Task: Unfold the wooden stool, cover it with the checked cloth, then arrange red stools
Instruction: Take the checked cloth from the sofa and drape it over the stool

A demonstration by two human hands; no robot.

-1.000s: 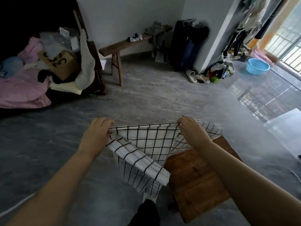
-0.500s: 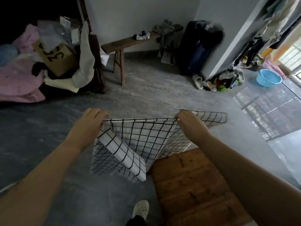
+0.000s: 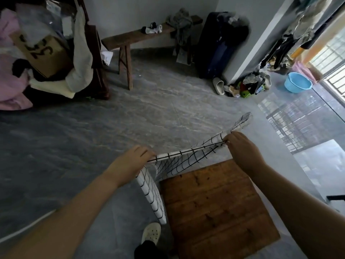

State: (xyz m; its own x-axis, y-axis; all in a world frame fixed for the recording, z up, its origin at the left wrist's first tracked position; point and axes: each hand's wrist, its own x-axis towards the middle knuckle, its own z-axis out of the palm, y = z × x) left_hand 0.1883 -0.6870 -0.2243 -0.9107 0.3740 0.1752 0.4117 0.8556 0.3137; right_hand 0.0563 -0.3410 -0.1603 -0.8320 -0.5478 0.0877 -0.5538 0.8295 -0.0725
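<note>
Checked cloth (image 3: 179,163) edge pinched between both hands' fingers (image 3: 228,140), above wooden stool (image 3: 214,206).

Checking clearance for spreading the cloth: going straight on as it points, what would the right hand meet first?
Probably bare grey floor; the right hand points toward the long wooden bench, far off; depth unclear.

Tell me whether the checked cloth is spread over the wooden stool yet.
Not yet. The checked cloth hangs partly folded between the left hand and right hand; the wooden stool is bare.
</note>
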